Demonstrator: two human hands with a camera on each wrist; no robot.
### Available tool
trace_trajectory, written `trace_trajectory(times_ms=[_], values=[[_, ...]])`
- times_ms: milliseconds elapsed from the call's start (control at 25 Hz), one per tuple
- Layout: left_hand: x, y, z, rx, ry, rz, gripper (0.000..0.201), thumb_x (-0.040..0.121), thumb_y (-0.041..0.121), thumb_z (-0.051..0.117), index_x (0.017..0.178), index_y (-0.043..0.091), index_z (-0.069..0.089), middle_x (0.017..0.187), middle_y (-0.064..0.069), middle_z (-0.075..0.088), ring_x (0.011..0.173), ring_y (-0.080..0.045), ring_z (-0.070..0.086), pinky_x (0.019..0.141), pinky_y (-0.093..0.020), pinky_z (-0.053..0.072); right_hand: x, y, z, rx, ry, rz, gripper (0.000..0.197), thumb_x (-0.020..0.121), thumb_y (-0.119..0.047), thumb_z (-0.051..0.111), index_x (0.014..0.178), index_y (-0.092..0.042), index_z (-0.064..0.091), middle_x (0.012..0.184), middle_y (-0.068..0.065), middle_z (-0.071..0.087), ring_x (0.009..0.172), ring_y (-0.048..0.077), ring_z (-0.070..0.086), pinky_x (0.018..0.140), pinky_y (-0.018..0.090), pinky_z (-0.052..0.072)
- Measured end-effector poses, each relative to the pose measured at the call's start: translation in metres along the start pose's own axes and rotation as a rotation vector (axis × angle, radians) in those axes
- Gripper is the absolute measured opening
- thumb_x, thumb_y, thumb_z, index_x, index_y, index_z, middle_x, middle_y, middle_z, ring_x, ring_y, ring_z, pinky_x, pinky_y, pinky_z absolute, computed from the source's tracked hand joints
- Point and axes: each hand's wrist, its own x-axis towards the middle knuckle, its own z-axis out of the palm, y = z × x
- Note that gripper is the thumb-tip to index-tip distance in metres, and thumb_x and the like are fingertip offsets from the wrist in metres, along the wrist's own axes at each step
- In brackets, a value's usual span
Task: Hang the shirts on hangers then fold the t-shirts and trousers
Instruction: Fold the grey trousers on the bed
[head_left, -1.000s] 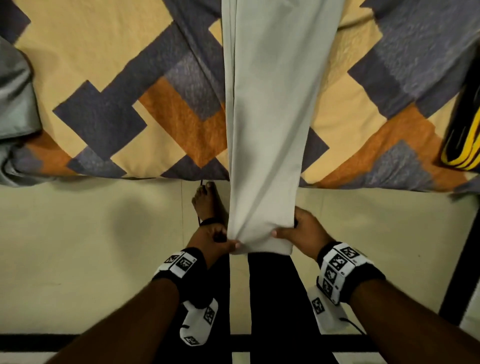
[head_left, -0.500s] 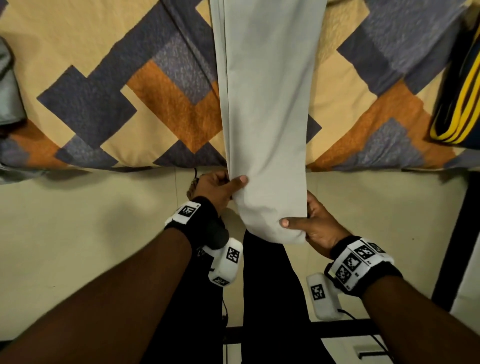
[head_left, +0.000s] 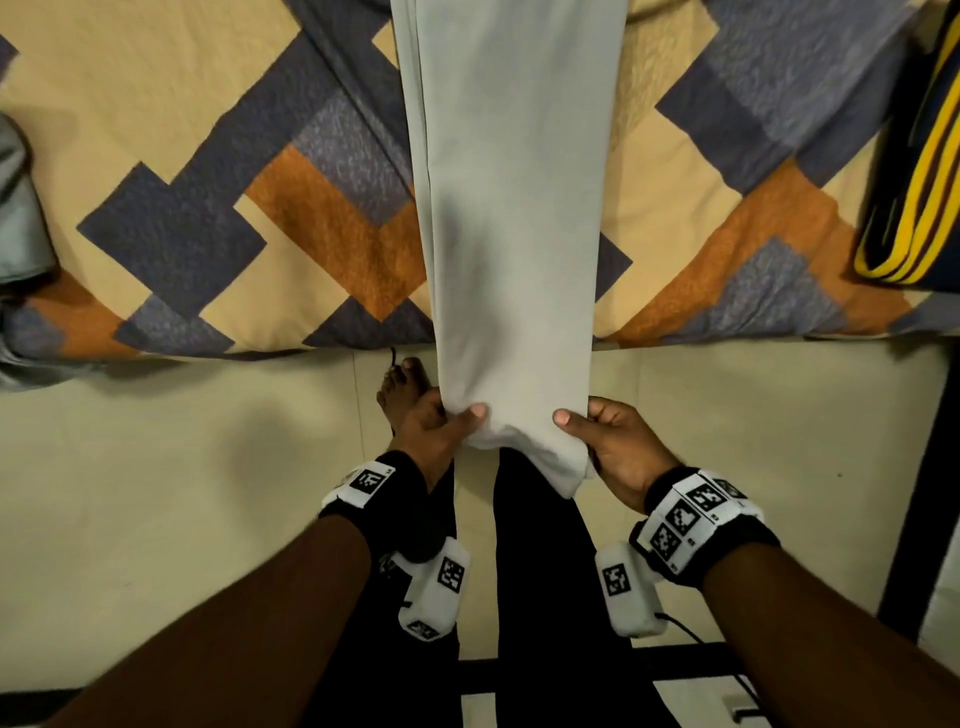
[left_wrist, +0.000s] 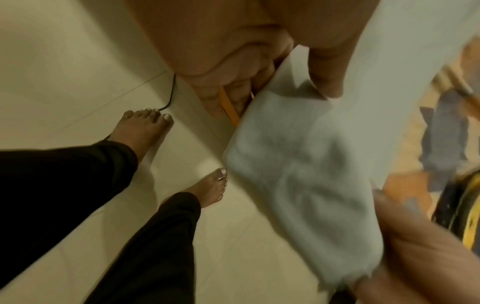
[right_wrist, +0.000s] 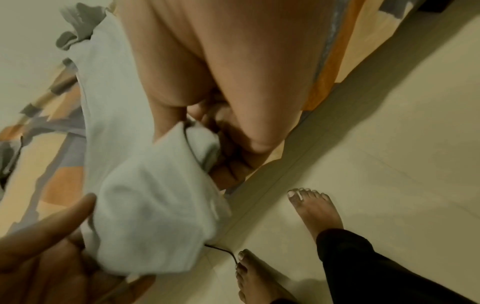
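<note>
Head view shows the left hand (head_left: 434, 428) and the right hand (head_left: 618, 447) each pinching a bottom corner of the pale grey trousers (head_left: 511, 218), thumbs laid on the top face of the cloth and the other fingers curled underneath, so both hands are closed on the hem end. Between the two grips the hem sags in a shallow curve, and the right corner droops lower than the left, which suggests a soft, light, limp fabric that will not hold a shape by itself. From the wrist views the hem (left_wrist: 306, 181) looks bunched and slightly frayed at its edge, though both pictures are blurred. Outward from the hands, the legs lie stacked one on the other and run flat up the patterned bedspread (head_left: 218, 171), with only the hem end hanging past the bed edge over the pale floor (head_left: 156, 493). Judging from this, the corners are the right hold: gripping both keeps the layers aligned, while a single central pinch would probably let them slide apart. A striped garment (head_left: 914, 182) lies at the right edge of the bed
</note>
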Motion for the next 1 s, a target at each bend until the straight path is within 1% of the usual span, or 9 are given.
trace_trajectory(times_ms=[80,160,360,480,600,720,840,920,1000], values=[[-0.015,-0.005,-0.005,0.157,-0.049,0.007,0.032,0.080,0.024,0.073,0.108,0.020,0.057,0.100,0.002,0.066,0.094,-0.018,0.063,0.078,-0.023,0.052,-0.011,0.002,-0.002,-0.062,-0.002,0.009,0.034,0.072,-0.037,0.079,0.096,-0.014,0.074,0.095,0.015,0.069,0.081,0.027,0.056,0.067,0.034,0.041],[-0.038,-0.004,-0.012,0.284,-0.019,-0.006,0.020,0.080,0.029,0.075,0.095,0.022,0.063,0.084,0.012,0.070,0.076,-0.007,0.065,0.065,-0.014,0.052,-0.027,0.000,-0.005,-0.126,-0.037,-0.019,0.021,0.087,-0.011,0.067,0.107,-0.015,0.068,0.095,0.008,0.072,0.084,0.025,0.064,0.070,0.034,0.047],[-0.091,0.034,-0.006,0.141,0.009,0.015,0.029,0.078,0.010,0.074,0.103,0.017,0.061,0.099,-0.005,0.070,0.085,-0.014,0.069,0.063,-0.020,0.052,-0.075,-0.043,-0.001,-0.280,-0.114,-0.146,0.069,0.091,0.005,0.056,0.141,-0.032,0.025,0.067,-0.007,0.072,0.059,0.008,0.067,0.054,0.021,0.051],[-0.107,0.079,0.014,0.060,0.041,0.202,0.053,0.078,-0.004,0.070,0.114,0.024,0.043,0.106,-0.012,0.065,0.078,-0.010,0.067,0.061,-0.017,0.052,-0.088,-0.089,0.005,-0.291,-0.078,-0.285,0.044,0.096,-0.003,0.054,0.134,-0.022,0.041,0.067,-0.009,0.070,0.052,0.007,0.062,0.049,0.020,0.048],[-0.094,0.132,0.023,0.024,0.009,0.312,0.052,0.076,0.004,0.073,0.121,0.020,0.052,0.095,0.001,0.071,0.077,-0.013,0.069,0.068,-0.024,0.056,-0.075,-0.147,0.007,-0.186,-0.079,-0.368,0.019,0.095,-0.012,0.054,0.107,-0.022,0.064,0.088,-0.001,0.068,0.073,0.019,0.061,0.058,0.026,0.049],[-0.065,0.185,0.032,0.004,0.030,0.292,0.025,0.077,0.020,0.074,0.101,0.015,0.069,0.083,-0.013,0.070,0.075,-0.022,0.066,0.070,-0.031,0.057,-0.050,-0.194,0.004,-0.108,-0.252,-0.330,0.039,0.077,-0.003,0.048,0.101,-0.020,0.073,0.095,0.005,0.069,0.082,0.027,0.056,0.067,0.030,0.049],[-0.030,0.230,0.035,-0.201,0.064,0.169,0.014,0.091,0.007,0.056,0.086,-0.003,0.064,0.069,-0.013,0.067,0.051,-0.025,0.062,0.046,-0.029,0.054,-0.019,-0.225,0.001,-0.221,-0.258,-0.393,0.043,0.074,0.014,0.058,0.108,-0.012,0.063,0.089,-0.002,0.072,0.077,0.009,0.063,0.071,0.020,0.051],[-0.014,0.239,0.032,-0.214,0.033,0.065,0.017,0.091,0.002,0.053,0.081,-0.006,0.063,0.062,-0.016,0.063,0.042,-0.028,0.057,0.042,-0.030,0.052,-0.001,-0.223,-0.004,-0.377,-0.126,-0.462,0.018,0.079,-0.005,0.074,0.095,-0.007,0.066,0.081,0.008,0.072,0.079,0.008,0.061,0.070,0.031,0.053],[-0.015,0.220,0.024,0.204,-0.123,-0.029,0.022,0.089,0.002,0.052,0.071,-0.001,0.065,0.051,-0.014,0.060,0.039,-0.026,0.055,0.044,-0.028,0.051,0.004,-0.195,-0.012,-0.630,-0.109,-0.409,0.038,0.076,-0.043,0.076,0.077,-0.006,0.064,0.074,0.022,0.061,0.073,0.011,0.053,0.065,0.044,0.047]])
